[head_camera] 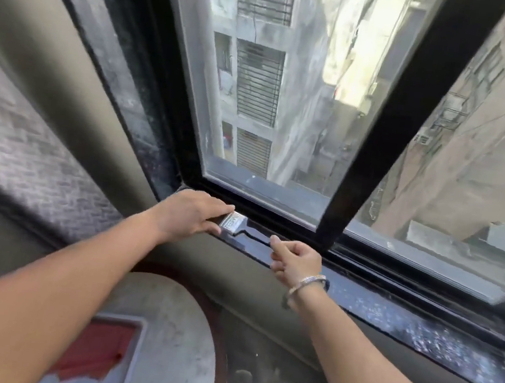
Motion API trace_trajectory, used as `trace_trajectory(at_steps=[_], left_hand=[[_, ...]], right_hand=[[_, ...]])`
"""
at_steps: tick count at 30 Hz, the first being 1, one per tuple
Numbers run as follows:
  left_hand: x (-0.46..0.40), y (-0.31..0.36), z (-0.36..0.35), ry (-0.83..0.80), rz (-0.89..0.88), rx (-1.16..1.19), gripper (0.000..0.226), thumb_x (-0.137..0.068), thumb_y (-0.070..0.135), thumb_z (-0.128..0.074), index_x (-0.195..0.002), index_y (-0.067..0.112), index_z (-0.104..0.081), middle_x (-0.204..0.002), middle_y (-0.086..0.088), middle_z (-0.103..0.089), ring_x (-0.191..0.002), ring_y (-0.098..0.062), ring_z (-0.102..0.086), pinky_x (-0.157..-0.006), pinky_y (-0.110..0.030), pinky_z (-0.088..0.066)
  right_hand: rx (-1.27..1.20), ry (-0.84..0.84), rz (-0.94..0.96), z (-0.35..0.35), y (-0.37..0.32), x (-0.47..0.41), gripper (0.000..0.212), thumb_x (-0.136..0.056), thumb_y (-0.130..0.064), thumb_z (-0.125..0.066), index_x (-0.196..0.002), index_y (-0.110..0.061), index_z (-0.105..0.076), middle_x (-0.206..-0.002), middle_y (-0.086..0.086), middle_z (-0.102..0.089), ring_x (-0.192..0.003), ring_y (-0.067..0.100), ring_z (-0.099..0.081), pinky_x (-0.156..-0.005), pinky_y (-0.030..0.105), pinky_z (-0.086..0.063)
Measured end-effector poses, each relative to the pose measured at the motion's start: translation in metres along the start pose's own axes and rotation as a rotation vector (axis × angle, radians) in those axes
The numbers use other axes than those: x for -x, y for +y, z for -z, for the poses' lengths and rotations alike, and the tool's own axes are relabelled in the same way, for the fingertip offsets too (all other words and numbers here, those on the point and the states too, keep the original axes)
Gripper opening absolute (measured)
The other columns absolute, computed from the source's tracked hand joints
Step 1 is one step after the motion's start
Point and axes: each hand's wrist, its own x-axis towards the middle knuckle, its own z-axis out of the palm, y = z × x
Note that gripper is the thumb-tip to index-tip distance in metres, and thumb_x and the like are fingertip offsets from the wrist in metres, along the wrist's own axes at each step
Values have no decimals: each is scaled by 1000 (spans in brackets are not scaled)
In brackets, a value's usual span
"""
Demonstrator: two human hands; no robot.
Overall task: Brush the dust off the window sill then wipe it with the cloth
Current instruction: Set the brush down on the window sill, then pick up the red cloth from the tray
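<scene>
A paintbrush (245, 227) is laid flat along the black window sill (390, 309), just below the lower rail of the window frame (380, 111), slightly toward 11 o'clock from the centre of the view. Its metal ferrule is seen at about 9 o'clock from its dark handle, and the bristle end is hidden beneath the left hand (192, 214). The left hand is laid palm down over the head of the brush, its fingers (223, 210) extended and only slightly curled, with the thumb touching the near edge of the ferrule; whether the head is actually gripped cannot be told. The right hand (295, 261) is placed at 3 o'clock from the left hand, at the handle end of the brush. Its fingers are curled inward almost to a fist, and the thumb and forefinger are pinched together on the tip of the handle. A metal bracelet (309, 284) is worn on the right wrist. A layer of pale dust specks is visible on the sill surface toward 4 o'clock from the right hand, while the section beneath the brush appears darker and glossier. Through the glass pane (276, 98), grey building walls are seen at 12 o'clock. A round grey object (169, 325) with a red patch is located below the sill at 6 o'clock. No cloth can be identified.
</scene>
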Motion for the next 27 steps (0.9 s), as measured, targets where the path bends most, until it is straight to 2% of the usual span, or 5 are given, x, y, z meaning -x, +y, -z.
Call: trace_trajectory(at_steps=[7, 14, 17, 22, 27], left_hand=[[-4, -28, -47, -4, 206, -117, 35, -74, 25, -81, -106, 14, -71, -108, -11, -70, -94, -35, -66, -67, -46, -58], [51, -20, -69, 268, 287, -75, 46, -89, 22, -63, -133, 13, -58, -134, -10, -60, -117, -30, -56, -92, -44, -50], [120, -11, -88, 337, 274, -84, 41, -88, 19, -59, -129, 20, -62, -122, 1, -66, -103, -20, -58, -83, -37, -48], [272, -12, -161, -111, 531, 3, 36, -80, 21, -56, -115, 28, -58, -102, 1, -67, -92, -25, -63, -79, -39, -47], [358, -26, -217, -463, 954, 176, 42, -92, 35, -57, -132, 22, -51, -135, -1, -56, -124, -25, -50, -99, -41, -42]], right_hand=[[718, 228, 155, -38, 10, -51, 44, -59, -57, -76, -53, -17, -57, -58, 3, -69, -60, 23, -67, -66, 34, -55], [846, 322, 509, -58, 17, -35, 42, -75, -43, -74, -61, -15, -46, -53, -6, -51, -57, 23, -54, -55, 30, -36], [812, 151, 692, -85, 43, -5, 43, -77, -39, -74, -60, -16, -42, -49, -8, -45, -50, 21, -49, -51, 32, -37], [907, -344, 479, -152, 138, 24, 31, -74, -43, -74, -67, -18, -56, -58, -6, -59, -56, 11, -56, -56, 26, -44], [1209, -758, 306, -222, 252, 29, 26, -88, -30, -57, -106, -13, -64, -104, 9, -69, -98, 29, -63, -82, 31, -48]])
